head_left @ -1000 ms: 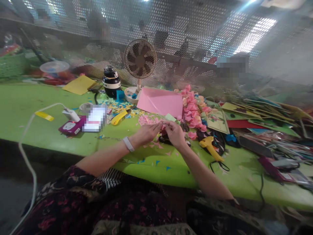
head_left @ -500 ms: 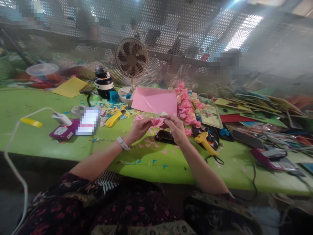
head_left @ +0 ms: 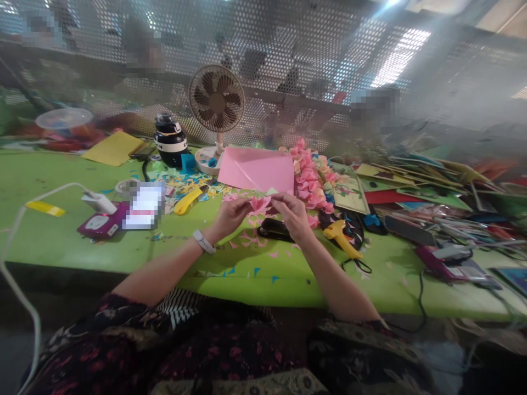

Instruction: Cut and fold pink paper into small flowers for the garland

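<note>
Between my two hands is a pink paper flower (head_left: pixel 259 205), raised a little over the green table. My left hand (head_left: pixel 231 218) pinches its left side, and my right hand (head_left: pixel 293 215) pinches the right side with thumb and finger. Below them lies a black stapler-like object (head_left: pixel 275 230), partly behind my right hand. Pink paper scraps (head_left: pixel 242 239) are scattered about it. Behind my hands rests a sheet of pink paper (head_left: pixel 257 169). A heap of pink paper flowers (head_left: pixel 310 178) sits just right of that sheet.
A yellow glue gun (head_left: pixel 342 238) lies to the right, and a yellow-handled cutter (head_left: pixel 188 202) to the left. A small fan (head_left: pixel 217 100) and a black bottle (head_left: pixel 169 145) stand at the back. Left is a phone (head_left: pixel 144 206) against a purple power socket (head_left: pixel 102 220). Stacked cards (head_left: pixel 395 178) fill the right.
The whole view has shifted slightly, so things appear a little further left. Both hands keep their pinch on the pink paper flower, which looks slightly turned.
</note>
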`<state>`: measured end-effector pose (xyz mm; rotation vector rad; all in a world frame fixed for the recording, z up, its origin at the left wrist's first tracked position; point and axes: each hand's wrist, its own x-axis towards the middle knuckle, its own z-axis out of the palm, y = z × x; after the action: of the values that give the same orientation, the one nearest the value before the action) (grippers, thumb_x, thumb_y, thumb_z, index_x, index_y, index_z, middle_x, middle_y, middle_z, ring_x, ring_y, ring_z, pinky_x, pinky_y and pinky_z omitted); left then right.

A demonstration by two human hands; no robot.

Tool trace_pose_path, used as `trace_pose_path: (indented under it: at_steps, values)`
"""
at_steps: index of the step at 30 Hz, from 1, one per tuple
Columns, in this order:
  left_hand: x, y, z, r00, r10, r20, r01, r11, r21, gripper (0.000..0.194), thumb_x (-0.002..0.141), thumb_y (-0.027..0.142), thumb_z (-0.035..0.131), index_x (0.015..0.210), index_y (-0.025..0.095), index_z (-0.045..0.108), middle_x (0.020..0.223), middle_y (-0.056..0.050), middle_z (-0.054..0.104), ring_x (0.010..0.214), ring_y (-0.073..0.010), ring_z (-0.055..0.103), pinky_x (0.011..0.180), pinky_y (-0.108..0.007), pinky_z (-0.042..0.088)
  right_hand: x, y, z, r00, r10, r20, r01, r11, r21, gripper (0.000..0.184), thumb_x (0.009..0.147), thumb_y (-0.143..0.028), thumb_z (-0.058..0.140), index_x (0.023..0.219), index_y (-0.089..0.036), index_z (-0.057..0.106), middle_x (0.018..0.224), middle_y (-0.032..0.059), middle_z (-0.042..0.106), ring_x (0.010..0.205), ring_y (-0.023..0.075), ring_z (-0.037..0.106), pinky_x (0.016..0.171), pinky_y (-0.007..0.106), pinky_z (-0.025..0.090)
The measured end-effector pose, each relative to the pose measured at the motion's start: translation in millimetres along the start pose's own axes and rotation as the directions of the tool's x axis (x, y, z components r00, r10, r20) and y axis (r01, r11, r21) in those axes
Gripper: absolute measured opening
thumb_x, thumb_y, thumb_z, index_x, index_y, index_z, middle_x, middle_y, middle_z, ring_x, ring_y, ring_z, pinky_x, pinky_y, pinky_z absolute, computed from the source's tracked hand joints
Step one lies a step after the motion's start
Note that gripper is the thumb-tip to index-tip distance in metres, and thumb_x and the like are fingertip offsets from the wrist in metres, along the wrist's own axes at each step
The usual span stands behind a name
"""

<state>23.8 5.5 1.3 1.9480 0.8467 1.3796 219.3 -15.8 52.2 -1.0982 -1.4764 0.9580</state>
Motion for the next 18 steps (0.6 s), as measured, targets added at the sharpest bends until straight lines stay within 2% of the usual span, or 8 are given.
trace_pose_path:
  at_steps: [6, 18]
  values:
    - [0.1, -1.3, -0.2, 1.000, -0.001, -0.003, 0.001, 1.000, -0.013, 0.028, 0.094, 0.035, 0.061, 0.108, 0.015, 0.075, 0.097, -0.009, 0.078, 0.082, -0.0185, 0.070, 0.076, -0.033, 0.058, 0.8, 1.8, 0.9, 1.000, -0.007, 0.002, 0.007, 1.000, -0.007, 0.029, 0.075, -0.046, 0.071, 0.087, -0.019, 0.068, 0.073, 0.0011, 0.070, 0.068, 0.0158, 0.068, 0.070, 0.032, 0.060]
    - [-0.1, -2.2, 0.9, 1.000, -0.018, 0.002, 0.018, 1.000, -0.026, 0.029, 0.095, 0.033, 0.061, 0.111, 0.014, 0.075, 0.097, -0.010, 0.078, 0.083, -0.0187, 0.071, 0.076, -0.032, 0.058, 0.5, 3.0, 0.8, 1.000, -0.007, 0.022, 0.007, 1.000, 0.013, 0.031, 0.076, -0.047, 0.071, 0.087, -0.019, 0.068, 0.074, 0.0017, 0.069, 0.067, 0.0160, 0.067, 0.071, 0.033, 0.059]
